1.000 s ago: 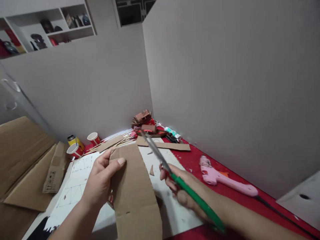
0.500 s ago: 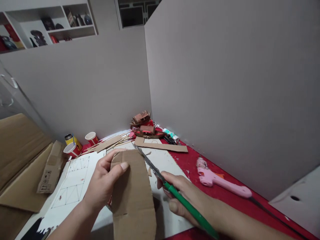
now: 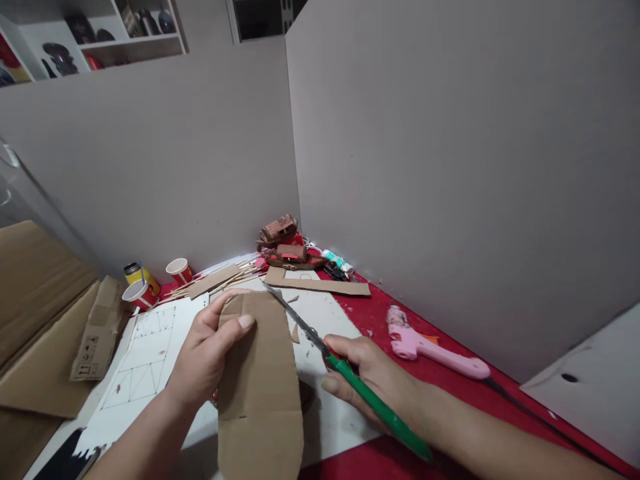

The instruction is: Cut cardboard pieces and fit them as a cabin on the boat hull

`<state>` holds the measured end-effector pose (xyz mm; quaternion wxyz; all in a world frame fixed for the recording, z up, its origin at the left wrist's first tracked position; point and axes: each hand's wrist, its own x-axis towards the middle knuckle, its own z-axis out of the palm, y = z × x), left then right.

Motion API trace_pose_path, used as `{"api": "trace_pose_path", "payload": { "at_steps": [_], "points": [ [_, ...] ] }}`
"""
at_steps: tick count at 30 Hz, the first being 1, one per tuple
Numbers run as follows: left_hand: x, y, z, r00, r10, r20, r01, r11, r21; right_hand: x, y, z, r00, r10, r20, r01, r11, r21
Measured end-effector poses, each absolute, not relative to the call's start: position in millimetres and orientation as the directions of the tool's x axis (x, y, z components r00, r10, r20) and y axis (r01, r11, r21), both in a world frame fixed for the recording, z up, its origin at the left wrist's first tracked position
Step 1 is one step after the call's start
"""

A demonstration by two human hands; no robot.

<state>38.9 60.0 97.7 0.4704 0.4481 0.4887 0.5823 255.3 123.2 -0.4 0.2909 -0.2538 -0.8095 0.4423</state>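
Left grip: left hand closed, thumb on top, on the far left edge of a long tan corrugated-cardboard piece.
Right grip: right hand wrapped round green-handled metal scissors.
Cardboard: raised over a white sheet on the red-covered bench.
Trimming: far left corner looks rounded off; small tan offcuts lie to the right. Blades overlap the squarer far right corner, seemingly uncut; whether they bite cannot be told.
Edges: right side fairly straight; near end runs toward the bottom of the view.
Room: widest rightward, up to a pink plastic glue gun; an L-shaped cardboard strip lies beyond the tips.
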Motion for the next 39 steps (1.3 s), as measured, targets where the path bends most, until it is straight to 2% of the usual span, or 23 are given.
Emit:
{"api": "trace_pose_path", "payload": {
  "at_steps": [4,7,9,11,13,14,18,21,23,25,27,29,31,34,36,39],
  "points": [
    [32,66,92,-0.12,0.992,0.029,-0.121,-0.043,0.992,253,125,1,-0.68,0.7,0.217,0.177,0.444,-0.878],
    [25,71,89,-0.078,0.995,0.054,-0.134,-0.065,0.989,251,132,5,-0.625,0.764,0.159,0.332,0.445,-0.832],
    [21,74,88,-0.086,0.985,0.147,-0.115,-0.156,0.981,250,140,8,-0.539,0.837,0.098,0.551,0.438,-0.71],
    [17,75,88,-0.142,0.948,0.284,-0.052,-0.294,0.954,249,149,11,-0.455,0.888,0.058,0.76,0.422,-0.495],
    [16,73,89,-0.203,0.886,0.416,0.043,-0.416,0.908,249,157,10,-0.425,0.905,0.032,0.855,0.412,-0.316],
    [16,72,89,-0.224,0.856,0.467,0.092,-0.458,0.884,249,161,9,-0.422,0.907,0.019,0.87,0.41,-0.275],
    [18,64,90,-0.239,0.755,0.611,0.26,-0.557,0.789,252,168,4,-0.424,0.906,0.012,0.869,0.41,-0.276],
    [22,59,92,-0.218,0.697,0.683,0.331,-0.606,0.724,257,166,8,-0.405,0.911,0.075,0.866,0.409,-0.288],
    [25,57,93,-0.216,0.672,0.708,0.365,-0.617,0.697,261,162,14,-0.413,0.883,0.223,0.784,0.47,-0.406],
    [28,55,94,-0.201,0.66,0.724,0.401,-0.619,0.675,263,156,19,-0.447,0.799,0.402,0.529,0.599,-0.602],
    [31,52,95,-0.149,0.631,0.761,0.438,-0.648,0.623,263,149,22,-0.462,0.723,0.513,0.229,0.656,-0.719],
    [36,48,98,-0.046,0.584,0.81,0.481,-0.698,0.53,260,142,23,-0.489,0.698,0.523,0.092,0.638,-0.765],
    [42,41,101,0.159,0.54,0.827,0.514,-0.76,0.397,257,135,22,-0.514,0.688,0.512,0.016,0.605,-0.796],
    [56,26,105,0.446,0.516,0.731,0.55,-0.803,0.23,255,130,23,-0.511,0.706,0.491,-0.115,0.51,-0.853],
    [66,17,105,0.499,0.526,0.689,0.609,-0.778,0.153,257,128,26,-0.459,0.758,0.463,-0.173,0.434,-0.884],
    [73,10,100,0.594,0.439,0.674,0.62,-0.784,-0.036,259,126,30,-0.399,0.784,0.475,-0.217,0.422,-0.88]
  ]
}}
